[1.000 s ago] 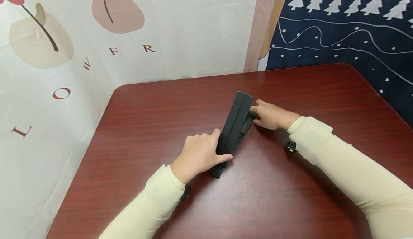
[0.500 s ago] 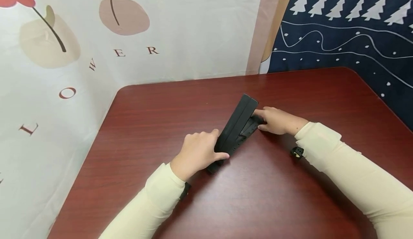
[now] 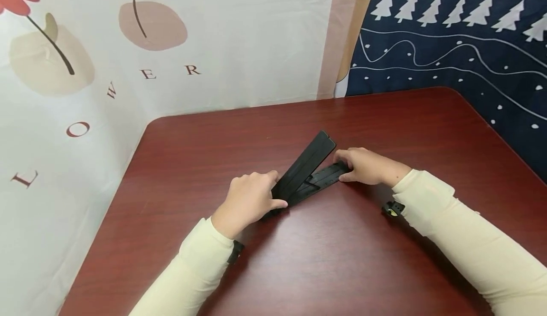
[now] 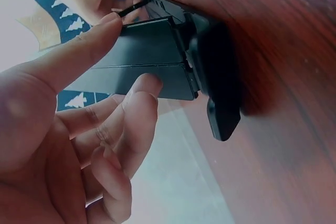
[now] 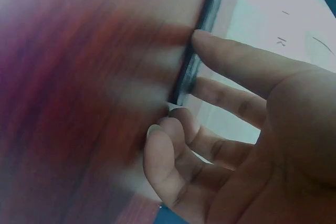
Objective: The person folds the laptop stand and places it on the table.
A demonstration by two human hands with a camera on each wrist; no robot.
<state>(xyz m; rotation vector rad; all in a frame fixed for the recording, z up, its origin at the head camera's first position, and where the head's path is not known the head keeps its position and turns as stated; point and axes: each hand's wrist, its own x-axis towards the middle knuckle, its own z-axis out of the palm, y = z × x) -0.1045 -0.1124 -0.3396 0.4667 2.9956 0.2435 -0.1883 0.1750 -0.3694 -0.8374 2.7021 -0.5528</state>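
Note:
A black folding stand (image 3: 302, 168) sits partly unfolded at mid-table in the head view. Its long two-strip panel slants up, while the flat base (image 3: 328, 177) angles away below; a thin strut (image 3: 313, 183) spans the gap between them. My left hand (image 3: 249, 201) grips the panel's lower end by the hinge, thumb on one side and fingers on the other. In the left wrist view, the hinge end (image 4: 212, 61) shows a thick rounded foot. My right hand (image 3: 368, 166) pinches the base's far end between thumb and fingers. The right wrist view shows the base edge (image 5: 197, 51) low over the table.
A reddish-brown wooden table (image 3: 192, 164) with rounded corners lies under both hands. Behind it hang a white curtain (image 3: 256, 36) with flower prints and letters, and a navy cloth (image 3: 427, 50) with white trees. A dark strapped device (image 3: 392, 209) is on the right wrist.
The base has swung down and away from the panel, widening the gap and exposing the strut. My right hand has moved slightly right and nearer with the base; my left keeps its grip.

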